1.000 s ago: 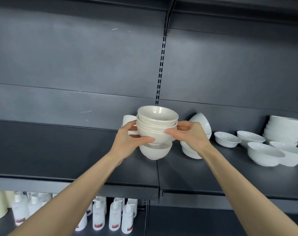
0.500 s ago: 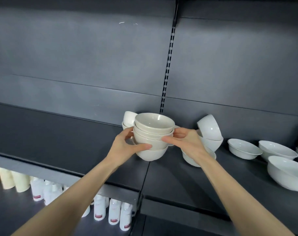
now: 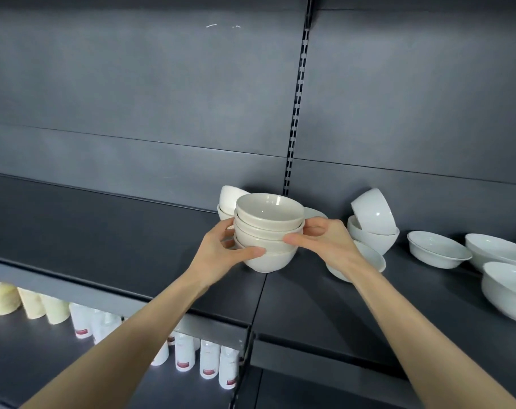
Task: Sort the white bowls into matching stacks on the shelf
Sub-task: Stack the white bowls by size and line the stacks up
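Shifted left, bowl stack (image 3: 269, 231) stands rims-up, fingers (image 3: 250, 251) of left hand (image 3: 219, 253) and right hand (image 3: 329, 246) curled around it.

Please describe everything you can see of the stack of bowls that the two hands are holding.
The stack of bowls seems to have four nested bowls, upright, mouths up, looking like glazed ceramic: three creamy ones with thick rims above a whiter, rounder bottom bowl. The left hand grips its left side, the right hand its right side, thumbs in front. It is over the dark shelf; whether its base rests there cannot be told.
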Demonstrator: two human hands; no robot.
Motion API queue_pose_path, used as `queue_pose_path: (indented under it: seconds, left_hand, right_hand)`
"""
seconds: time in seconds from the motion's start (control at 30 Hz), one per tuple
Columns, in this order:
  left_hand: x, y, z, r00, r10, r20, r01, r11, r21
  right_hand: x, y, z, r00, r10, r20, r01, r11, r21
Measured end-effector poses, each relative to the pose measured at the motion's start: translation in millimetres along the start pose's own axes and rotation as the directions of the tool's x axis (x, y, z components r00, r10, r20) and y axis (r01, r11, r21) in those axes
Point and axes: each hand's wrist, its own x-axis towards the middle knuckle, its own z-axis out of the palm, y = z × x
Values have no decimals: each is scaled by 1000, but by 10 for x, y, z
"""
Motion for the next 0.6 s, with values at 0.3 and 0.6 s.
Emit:
queue_pose_path:
  seconds: [0.3,0.6]
  left_hand:
    - [1,-27,-21,998,19,56,-17,999,-41]
    - [-20,-100,-37,997,23,76,-18,998,-67]
  right_hand:
    - [-51,-6,-15,1000,5,21,-5,1000,-11]
    - [-46,20,9,995,86,42,-84,996,-31]
